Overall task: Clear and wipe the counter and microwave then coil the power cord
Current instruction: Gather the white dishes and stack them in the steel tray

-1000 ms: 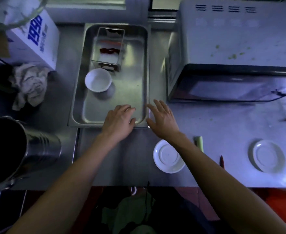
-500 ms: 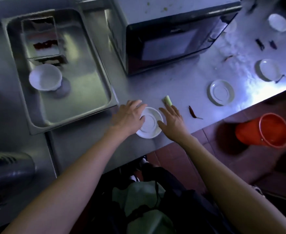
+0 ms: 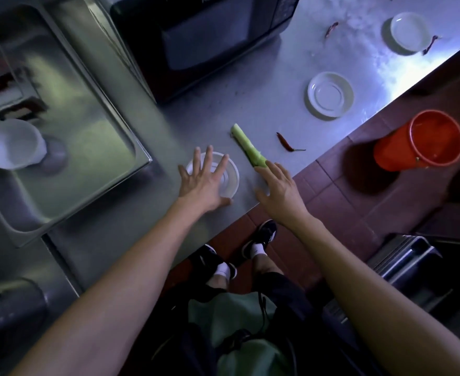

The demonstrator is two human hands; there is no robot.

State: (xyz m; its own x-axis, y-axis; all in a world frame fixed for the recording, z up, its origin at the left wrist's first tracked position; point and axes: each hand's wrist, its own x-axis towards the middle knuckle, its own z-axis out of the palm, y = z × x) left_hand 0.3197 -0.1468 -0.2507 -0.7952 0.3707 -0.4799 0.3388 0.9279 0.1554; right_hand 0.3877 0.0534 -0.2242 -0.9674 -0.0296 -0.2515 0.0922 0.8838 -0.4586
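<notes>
My left hand [image 3: 201,180] lies flat, fingers spread, on top of a small white saucer [image 3: 230,176] near the steel counter's [image 3: 250,109] front edge. My right hand [image 3: 277,185] is open just right of it, fingertips touching the near end of a pale green vegetable stalk [image 3: 246,145]. A dried red chilli [image 3: 286,142] lies right of the stalk. Two more white saucers sit farther right, one nearer [image 3: 330,95] and one at the far end [image 3: 409,32], with other chillies [image 3: 332,28] near them. The black microwave [image 3: 204,39] stands behind. No power cord is visible.
A steel tray [image 3: 93,137] on the left holds a white bowl [image 3: 13,147] and a small wire rack [image 3: 3,77]. A steel pot [image 3: 9,308] sits at bottom left. On the red tiled floor stand an orange bucket [image 3: 424,142] and a metal crate [image 3: 402,256].
Both hands left the steel tray's edge and came to the front saucer; the left hand now covers it, and the right hand reached the green stalk. The view swung right and down.
</notes>
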